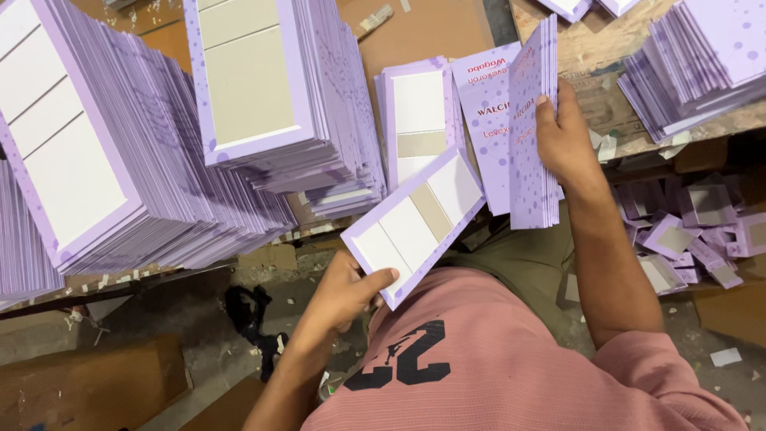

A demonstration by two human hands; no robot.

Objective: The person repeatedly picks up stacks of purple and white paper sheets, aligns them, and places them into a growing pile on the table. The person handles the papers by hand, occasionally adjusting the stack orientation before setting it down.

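My left hand (345, 294) grips the near corner of one flat purple-bordered board cover (415, 222) with white and grey panels, held tilted above my lap. My right hand (565, 137) holds a thin upright bundle of purple printed covers (530, 120) on edge, thumb across its top side. A short stack of the same covers (416, 120) lies face up just behind the single cover, between my two hands.
Tall stacks of purple covers stand at the left (88, 144) and centre back (271, 88), another fanned stack at the right back (702, 64). Small purple box pieces (694, 231) lie heaped low at the right. Brown cardboard (88, 391) lies on the floor.
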